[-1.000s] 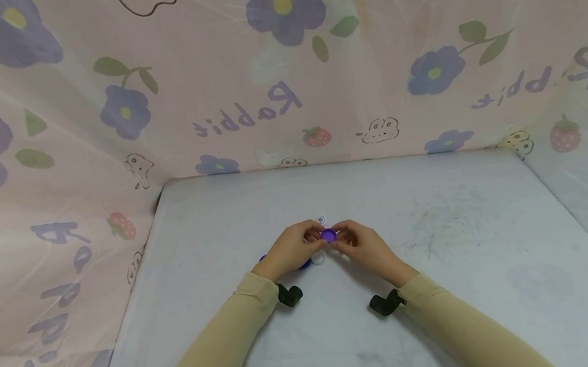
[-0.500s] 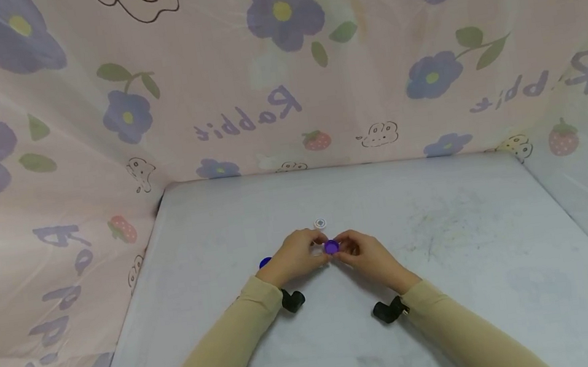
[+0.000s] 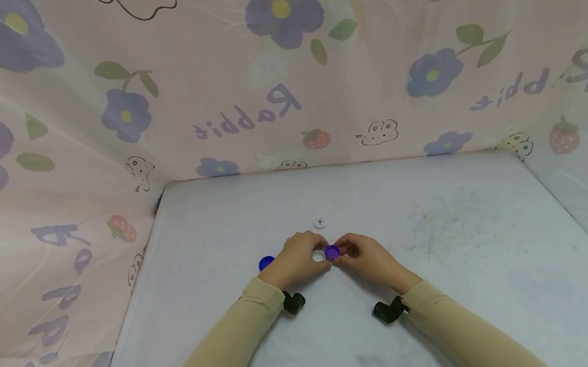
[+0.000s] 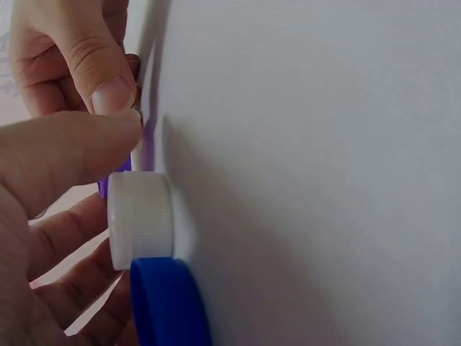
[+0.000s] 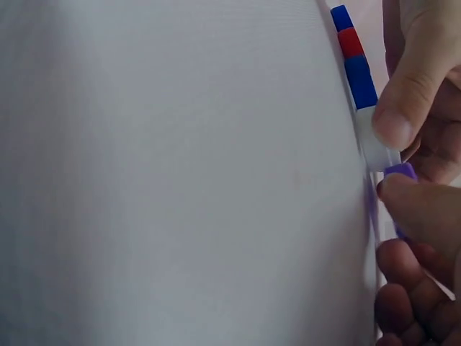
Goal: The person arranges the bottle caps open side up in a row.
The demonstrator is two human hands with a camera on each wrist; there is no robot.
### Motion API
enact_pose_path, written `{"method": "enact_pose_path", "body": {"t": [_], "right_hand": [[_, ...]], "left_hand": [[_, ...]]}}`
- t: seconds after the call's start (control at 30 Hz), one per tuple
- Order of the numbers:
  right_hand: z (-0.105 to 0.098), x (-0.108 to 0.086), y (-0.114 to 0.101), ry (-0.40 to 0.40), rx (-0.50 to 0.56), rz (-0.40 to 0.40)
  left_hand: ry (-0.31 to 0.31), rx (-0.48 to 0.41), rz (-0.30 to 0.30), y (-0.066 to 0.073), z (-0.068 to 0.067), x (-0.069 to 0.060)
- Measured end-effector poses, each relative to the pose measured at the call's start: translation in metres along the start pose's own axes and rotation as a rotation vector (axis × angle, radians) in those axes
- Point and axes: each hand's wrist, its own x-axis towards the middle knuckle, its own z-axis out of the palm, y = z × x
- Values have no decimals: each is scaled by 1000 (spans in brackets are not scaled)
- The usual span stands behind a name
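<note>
A purple bottle cap [image 3: 332, 253] stands between my two hands, its hollow side facing up in the head view. My right hand [image 3: 369, 257] pinches its right side with thumb and forefinger. My left hand [image 3: 298, 259] curves around a white bottle cap [image 4: 140, 220], and its thumb and forefinger tips reach the purple cap's left edge. The white cap sits right beside the purple one. Beyond it, in the right wrist view, a blue cap [image 5: 361, 83], a red cap [image 5: 351, 43] and another blue cap [image 5: 341, 18] continue the row. The left hand hides most of this row from above.
A small white disc with a diamond mark [image 3: 320, 222] lies just past the hands. The white tabletop [image 3: 480, 283] meets flowered cloth walls [image 3: 233, 61] at the back and sides. Black camera mounts [image 3: 389, 310] sit on both wrists.
Both hands have brought the purple cap nearer the person and down beside the white cap. The white cap now shows between the left thumb and forefinger.
</note>
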Motion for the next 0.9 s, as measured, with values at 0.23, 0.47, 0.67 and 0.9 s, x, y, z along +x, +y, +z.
{"method": "enact_pose_path", "body": {"t": [0.23,0.47,0.67,0.9], "right_hand": [[0,1,0,-20,-44,-19],[-1,2,-2,-42,-72,-46],[-3,2,-5,-57,-76,-49],[-3,1,-6,-72,-82,-34]], "left_hand": [[29,80,18,2,5,0],[47,128,9,7,5,-1],[51,130,0,12,1,-3],[46,133,-3,12,1,-4]]}}
